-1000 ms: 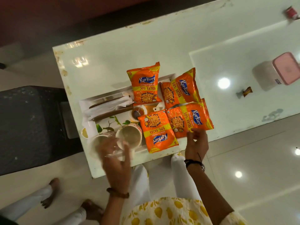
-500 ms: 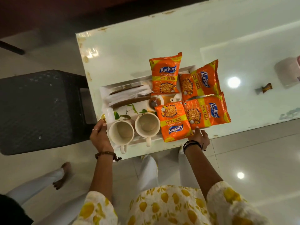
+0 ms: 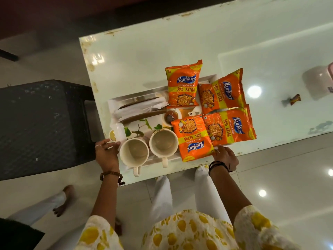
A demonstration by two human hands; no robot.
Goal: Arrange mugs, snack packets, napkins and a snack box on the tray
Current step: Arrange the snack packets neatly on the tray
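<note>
A white tray (image 3: 133, 126) with a leaf print lies at the near edge of the table. On it stand two empty cream mugs (image 3: 134, 152) (image 3: 163, 143), handles toward me. White napkins (image 3: 138, 110) lie along its far left. Several orange snack packets (image 3: 183, 83) (image 3: 194, 138) cover its right half and overhang the rim. My left hand (image 3: 107, 154) grips the tray's near-left corner beside the left mug. My right hand (image 3: 225, 156) holds the near-right edge, fingers under a packet. The snack box (image 3: 319, 80), white with a pink lid, stands apart on the table at the far right.
The glossy white table (image 3: 162, 51) has chipped edges. A small wrapped sweet (image 3: 295, 99) lies right of the tray. A black woven chair (image 3: 41, 123) stands against the table's left end. Another person's bare foot (image 3: 63, 201) is on the floor at lower left.
My left hand moved from above the mugs to the tray's near-left corner. My right hand slid down from the packet's edge to the tray's near-right edge.
</note>
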